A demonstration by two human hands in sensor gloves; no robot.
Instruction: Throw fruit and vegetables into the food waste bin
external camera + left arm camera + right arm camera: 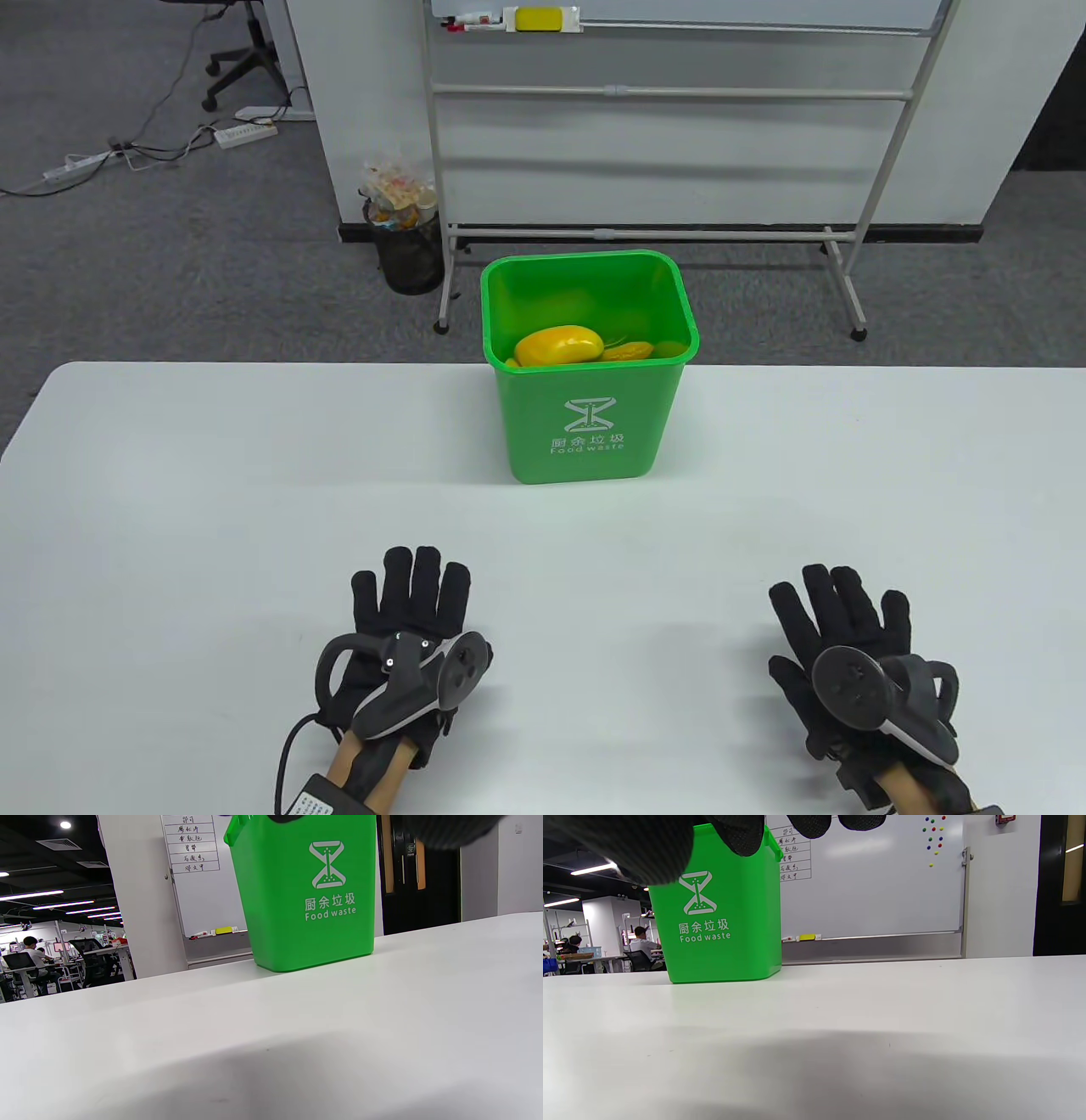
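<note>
Both hands lie flat on the white table [170,475], palms down, near its front edge and well apart from each other. The left hand [405,632] has its fingers [413,577] stretched forward and slightly spread, holding nothing; the right hand [853,654] lies the same way, fingers [836,598] apart and holding nothing. A dark tracker sits strapped on the back of each.

Further back, at the middle of the table by its far edge, stands the green bin [585,424], upright, with a white hourglass mark and "Food waste" printed on the side facing the hands. Inside it lies a yellow fruit [558,346], with more yellow pieces [632,349] beside it against the bin's right inner wall; what kind they are I cannot tell.

Behind the table stands a whiteboard [679,102] on a metal frame, a yellow eraser [540,18] on its tray, and a black mesh wastebasket [410,250] on the grey carpet to its left.
</note>
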